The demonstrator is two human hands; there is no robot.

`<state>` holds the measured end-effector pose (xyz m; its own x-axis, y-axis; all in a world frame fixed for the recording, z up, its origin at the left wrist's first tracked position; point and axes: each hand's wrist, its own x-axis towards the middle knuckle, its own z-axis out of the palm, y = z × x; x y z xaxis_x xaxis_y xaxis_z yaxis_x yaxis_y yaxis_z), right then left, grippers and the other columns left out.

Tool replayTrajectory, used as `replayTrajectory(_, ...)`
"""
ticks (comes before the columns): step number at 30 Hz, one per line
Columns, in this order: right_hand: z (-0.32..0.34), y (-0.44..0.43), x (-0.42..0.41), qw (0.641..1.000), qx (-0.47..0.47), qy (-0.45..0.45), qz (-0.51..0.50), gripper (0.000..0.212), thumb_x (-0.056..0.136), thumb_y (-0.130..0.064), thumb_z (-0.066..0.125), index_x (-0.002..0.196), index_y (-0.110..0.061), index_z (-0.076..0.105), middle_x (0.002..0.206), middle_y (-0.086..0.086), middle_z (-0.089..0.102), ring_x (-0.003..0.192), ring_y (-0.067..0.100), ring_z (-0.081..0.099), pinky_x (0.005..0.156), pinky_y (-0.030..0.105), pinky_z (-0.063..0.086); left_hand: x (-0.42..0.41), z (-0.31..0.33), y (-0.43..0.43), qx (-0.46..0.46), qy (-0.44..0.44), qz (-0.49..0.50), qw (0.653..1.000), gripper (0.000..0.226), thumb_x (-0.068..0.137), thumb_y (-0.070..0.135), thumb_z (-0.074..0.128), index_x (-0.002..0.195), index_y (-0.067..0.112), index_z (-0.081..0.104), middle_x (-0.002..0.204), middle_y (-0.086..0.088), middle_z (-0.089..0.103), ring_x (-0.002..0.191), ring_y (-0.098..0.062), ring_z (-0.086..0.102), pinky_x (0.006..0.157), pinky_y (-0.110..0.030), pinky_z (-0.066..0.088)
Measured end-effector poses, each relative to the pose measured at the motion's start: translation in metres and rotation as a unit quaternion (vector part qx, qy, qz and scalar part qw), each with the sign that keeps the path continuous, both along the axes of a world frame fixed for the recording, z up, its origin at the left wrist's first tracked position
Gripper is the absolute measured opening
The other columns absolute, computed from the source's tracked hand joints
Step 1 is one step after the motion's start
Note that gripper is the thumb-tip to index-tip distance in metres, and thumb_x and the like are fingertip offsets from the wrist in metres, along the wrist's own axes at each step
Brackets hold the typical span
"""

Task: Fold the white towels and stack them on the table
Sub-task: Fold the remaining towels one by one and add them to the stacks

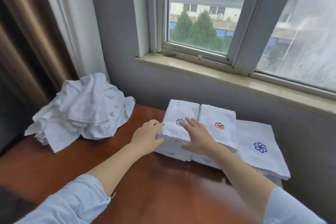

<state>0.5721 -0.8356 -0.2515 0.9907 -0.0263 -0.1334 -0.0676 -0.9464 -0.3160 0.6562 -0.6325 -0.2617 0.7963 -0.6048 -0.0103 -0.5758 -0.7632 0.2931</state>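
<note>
Pale blue sleeves [76,200] reach over the reddish wooden table [145,187]. The left hand [147,136] rests against the left side of a stack of folded white towels [171,149], fingers loosely extended and gripping nothing. The right hand [198,137] lies flat on the stack's top, fingers spread, beside a purple emblem [179,122]. Just right sit a red-emblem towel stack [216,116] and a blue-emblem folded towel [254,132]. At the far left lies a heap of unfolded white towels [81,107]. Beyond is the window sill [200,67].

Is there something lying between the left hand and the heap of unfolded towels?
Nothing visible. Only brown table top shows between the left hand, at the folded stack, and the heap of unfolded towels to its left.
</note>
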Motion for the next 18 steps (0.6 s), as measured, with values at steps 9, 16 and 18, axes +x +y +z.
replayTrajectory(9, 0.009, 0.13, 0.097, 0.996, 0.017, 0.0, 0.084, 0.083, 0.083, -0.033, 0.062, 0.156, -0.03, 0.021, 0.165, -0.002, 0.009, 0.152, 0.019, 0.001, 0.123, 0.045, 0.008, 0.054, 0.01, 0.144, -0.007, 0.027, 0.13, 0.991, 0.063, 0.091, 0.041, 0.059, 0.149, 0.031, 0.036, 0.153, 0.008, 0.033, 0.138, -0.015, 0.036, 0.103, -0.035, 0.04)
replayTrajectory(16, 0.016, 0.219, 0.198, 0.996, 0.018, -0.022, 0.085, 0.083, 0.084, -0.033, 0.063, 0.156, -0.029, 0.022, 0.164, 0.0, 0.012, 0.152, 0.021, 0.004, 0.122, 0.045, 0.007, 0.145, 0.023, 0.248, -0.012, 0.023, 0.156, 0.987, 0.065, 0.09, 0.039, 0.06, 0.149, 0.03, 0.036, 0.152, 0.009, 0.033, 0.136, -0.016, 0.037, 0.105, -0.034, 0.04)
replayTrajectory(18, 0.018, 0.243, 0.227, 0.996, 0.013, -0.024, 0.088, 0.083, 0.084, -0.032, 0.063, 0.156, -0.028, 0.022, 0.164, 0.001, 0.012, 0.152, 0.021, 0.004, 0.121, 0.045, 0.007, 0.175, 0.024, 0.276, -0.007, 0.02, 0.153, 0.988, 0.066, 0.09, 0.04, 0.061, 0.15, 0.03, 0.034, 0.154, 0.008, 0.029, 0.137, -0.016, 0.037, 0.104, -0.035, 0.042)
